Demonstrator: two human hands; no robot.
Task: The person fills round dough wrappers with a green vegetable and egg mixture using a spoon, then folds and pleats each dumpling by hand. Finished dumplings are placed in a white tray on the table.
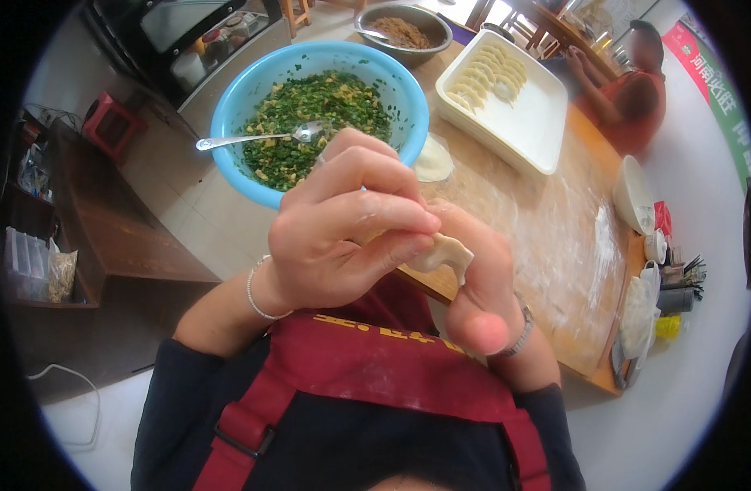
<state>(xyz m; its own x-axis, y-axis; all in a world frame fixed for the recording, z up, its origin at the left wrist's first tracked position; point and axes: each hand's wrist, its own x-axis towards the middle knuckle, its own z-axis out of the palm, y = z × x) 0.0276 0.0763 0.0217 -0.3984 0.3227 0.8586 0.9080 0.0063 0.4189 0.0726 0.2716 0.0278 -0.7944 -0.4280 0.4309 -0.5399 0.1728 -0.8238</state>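
Observation:
In front of my chest, my left hand (345, 221) pinches the edge of a pale dough dumpling (446, 255) between thumb and fingertips. My right hand (483, 264) curls around the dumpling's other side, its thumb pointing back toward me. Much of the dumpling is hidden by my fingers. Just beyond my hands stands a light blue basin (412, 80) of chopped green filling (326, 104) with yellowish bits. A metal spoon (259, 140) rests across it, its handle over the left rim. A round dough wrapper (434, 161) lies on the board, partly hidden by the basin.
Folded dumplings (489, 70) sit in rows in a white tray (535, 141). Behind the basin is a metal bowl (434, 24) of brown filling. Flour dusts the wooden board (553, 245). A white bowl (634, 193) and jars line its right edge. A person (633, 98) sits beyond.

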